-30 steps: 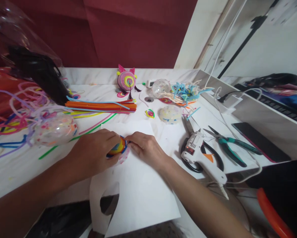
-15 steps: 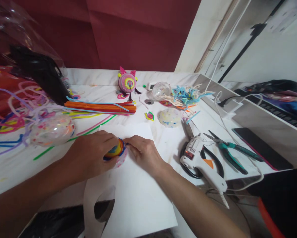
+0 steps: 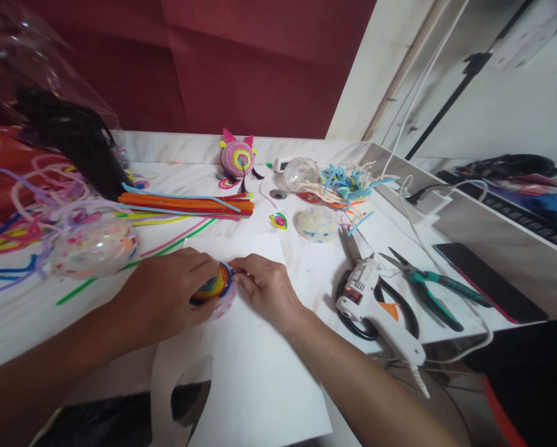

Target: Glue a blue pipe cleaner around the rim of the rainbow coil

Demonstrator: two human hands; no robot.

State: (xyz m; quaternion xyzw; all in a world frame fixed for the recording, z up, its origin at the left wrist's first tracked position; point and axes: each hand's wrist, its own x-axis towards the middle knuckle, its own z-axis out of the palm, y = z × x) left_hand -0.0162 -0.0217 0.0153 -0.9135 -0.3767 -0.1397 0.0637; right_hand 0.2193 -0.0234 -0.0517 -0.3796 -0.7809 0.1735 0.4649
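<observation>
In the head view, near the middle, the left hand (image 3: 173, 288) curls its fingers round the striped dome (image 3: 218, 283) over white paper (image 3: 264, 379) — likely steadying it. The right hand (image 3: 269, 290) pinches the blue strand (image 3: 230, 280) at its right edge between 2 digits — probably for fine control.

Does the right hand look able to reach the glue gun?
Probably yes: only paper and tabletop show between the right hand and glue gun, though that hand seems occupied with the rainbow piece.
</observation>
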